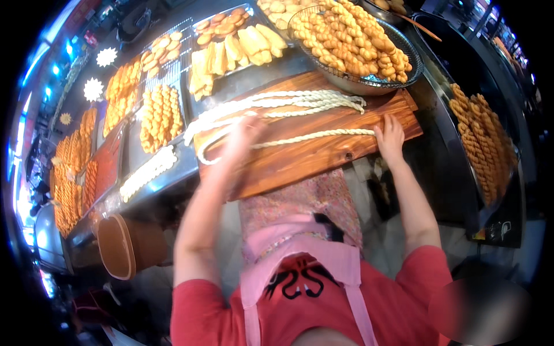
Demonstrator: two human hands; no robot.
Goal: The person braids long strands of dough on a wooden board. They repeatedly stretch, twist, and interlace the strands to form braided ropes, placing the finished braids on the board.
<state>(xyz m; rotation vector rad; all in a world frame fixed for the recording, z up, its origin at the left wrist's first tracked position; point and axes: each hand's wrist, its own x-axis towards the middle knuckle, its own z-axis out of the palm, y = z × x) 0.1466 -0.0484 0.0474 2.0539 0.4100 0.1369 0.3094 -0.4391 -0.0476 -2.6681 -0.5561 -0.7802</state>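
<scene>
A long twisted rope of pale dough [314, 137] lies across the wooden board [288, 167], bending back in a loop at its left end. My right hand [390, 138] has its fingers closed on the rope's right end, near the board's edge. Over the left part of the same rope is my left hand [244, 134], smeared by motion, so its finger pose is unclear. Just beyond, several more raw dough twists [300, 102] lie side by side, some running past the board's left edge.
A big glass bowl [412, 49] heaped with fried dough twists [352, 37] stands at the board's far right corner. Trays of fried sticks [236, 51] and twists [160, 118] line the far left. More twists [483, 144] sit at right. A brown bin [118, 248] stands lower left.
</scene>
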